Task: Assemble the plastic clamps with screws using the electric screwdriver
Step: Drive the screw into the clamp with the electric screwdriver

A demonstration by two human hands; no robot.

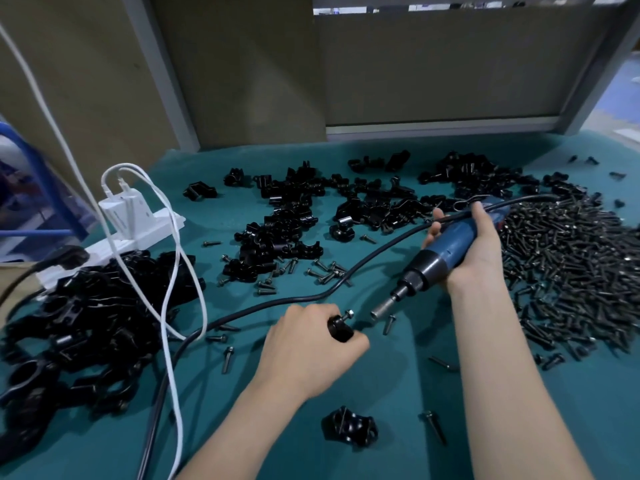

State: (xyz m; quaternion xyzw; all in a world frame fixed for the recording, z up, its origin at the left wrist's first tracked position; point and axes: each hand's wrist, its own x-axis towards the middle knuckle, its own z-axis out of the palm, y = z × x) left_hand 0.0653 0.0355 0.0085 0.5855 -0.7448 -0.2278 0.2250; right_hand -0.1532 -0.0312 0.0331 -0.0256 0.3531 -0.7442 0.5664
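My left hand (pixel 304 351) grips a black plastic clamp (pixel 341 330) on the teal table, with a screw (pixel 347 314) sticking out of its top toward the right. My right hand (pixel 474 247) holds the blue electric screwdriver (pixel 446 254), tilted down to the left. Its metal bit tip (pixel 377 311) hangs a short way right of the screw head, apart from it. A finished-looking black clamp (pixel 349 427) lies near the table's front.
Loose black clamp halves (pixel 301 209) are spread across the middle. A big heap of dark screws (pixel 568 271) fills the right side. A pile of clamps (pixel 76 327) lies at left, beside a white power strip (pixel 138 230) with white cables. The screwdriver's black cord (pixel 242 313) crosses the table.
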